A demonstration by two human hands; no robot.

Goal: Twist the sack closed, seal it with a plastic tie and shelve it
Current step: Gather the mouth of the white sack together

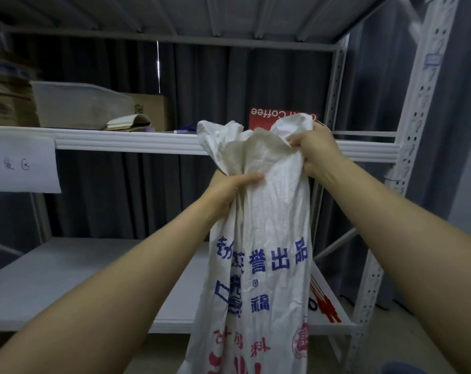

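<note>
A white woven sack point(266, 238) with blue and red printed characters hangs upright in front of a white metal shelf rack point(407, 147). My left hand point(229, 190) grips its gathered neck from the left. My right hand point(312, 149) holds the crumpled open top a little higher, on the right. The sack's mouth flares loosely above both hands. I cannot see a plastic tie in either hand.
The middle shelf point(126, 140) carries cardboard boxes point(5, 103), a pale plastic tub point(77, 103), a book and a red coffee box point(264, 118). A paper label point(21, 166) hangs at its left. The lower shelf board point(80, 276) holds black ties and a red-printed card point(323, 303) at right.
</note>
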